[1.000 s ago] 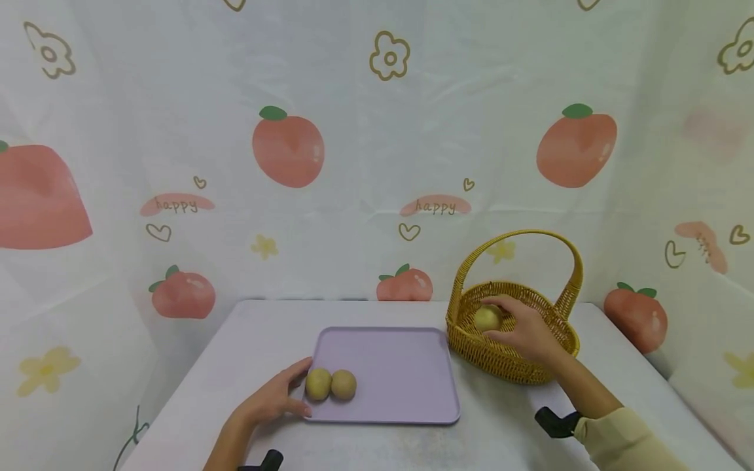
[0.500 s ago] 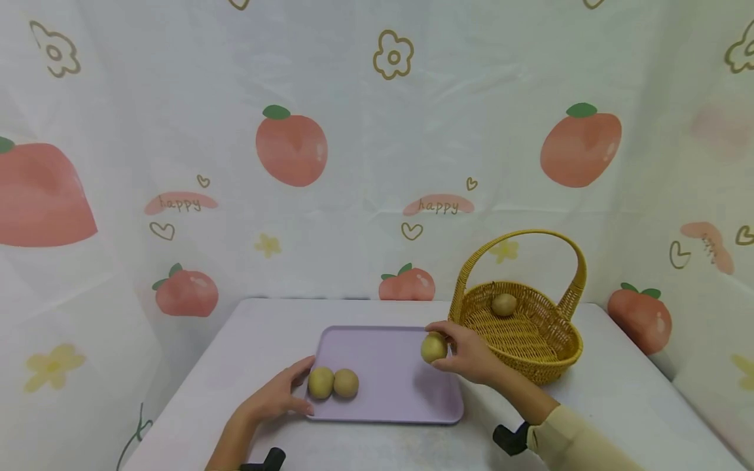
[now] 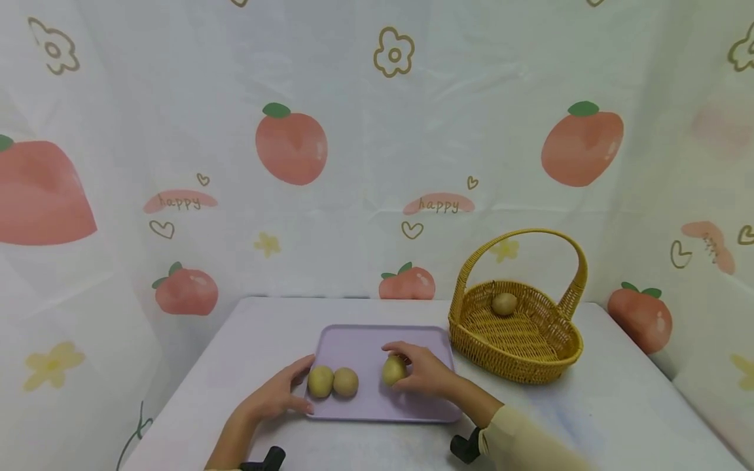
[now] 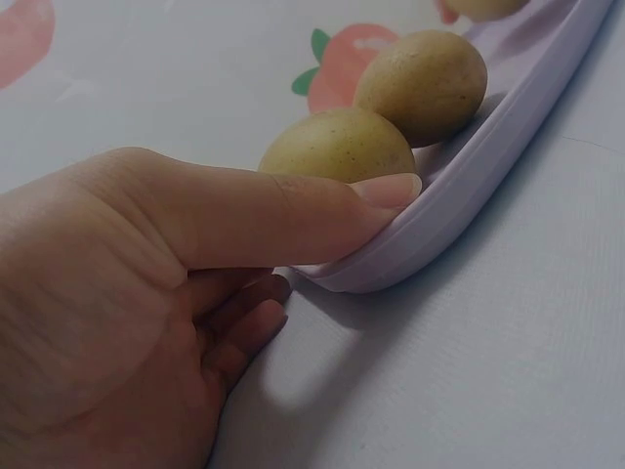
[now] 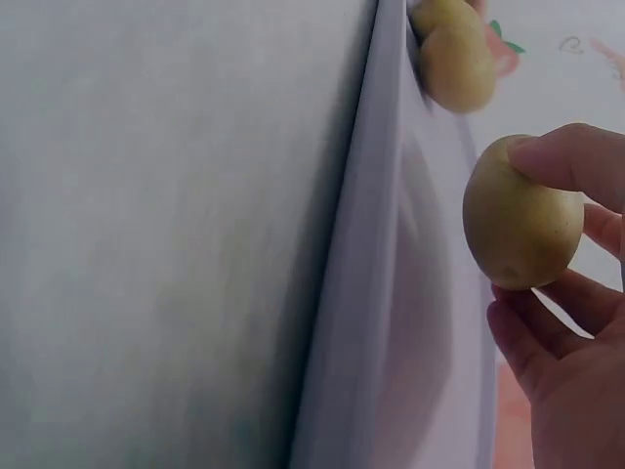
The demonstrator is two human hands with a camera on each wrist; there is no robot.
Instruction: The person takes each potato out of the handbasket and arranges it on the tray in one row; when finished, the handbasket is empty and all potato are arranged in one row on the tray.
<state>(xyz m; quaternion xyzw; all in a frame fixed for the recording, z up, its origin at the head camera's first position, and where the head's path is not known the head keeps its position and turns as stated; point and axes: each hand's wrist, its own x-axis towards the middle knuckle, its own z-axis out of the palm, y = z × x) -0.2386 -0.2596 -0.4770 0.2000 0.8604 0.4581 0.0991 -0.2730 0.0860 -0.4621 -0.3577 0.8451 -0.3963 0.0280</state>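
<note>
A lilac tray (image 3: 365,347) lies on the white table. Two potatoes (image 3: 321,381) (image 3: 345,382) sit side by side at its front left. My left hand (image 3: 297,392) holds the tray's front-left corner, thumb (image 4: 322,200) lying on the rim (image 4: 488,166) and fingers curled beneath it, beside the nearer potato (image 4: 337,147). My right hand (image 3: 412,369) grips a third potato (image 3: 393,370) low over the tray's middle, to the right of the pair. In the right wrist view this potato (image 5: 522,210) is pinched between thumb and fingers; whether it touches the tray (image 5: 391,293) I cannot tell.
A yellow wicker basket (image 3: 530,353) with a tall handle stands to the right of the tray, with one potato (image 3: 504,304) inside at its back. A printed curtain hangs close behind and around the table. The table's front edge is near my arms.
My right hand lifted a potato out of the basket and carried it left over the tray, down to near the two potatoes. The left hand kept still on the tray corner.
</note>
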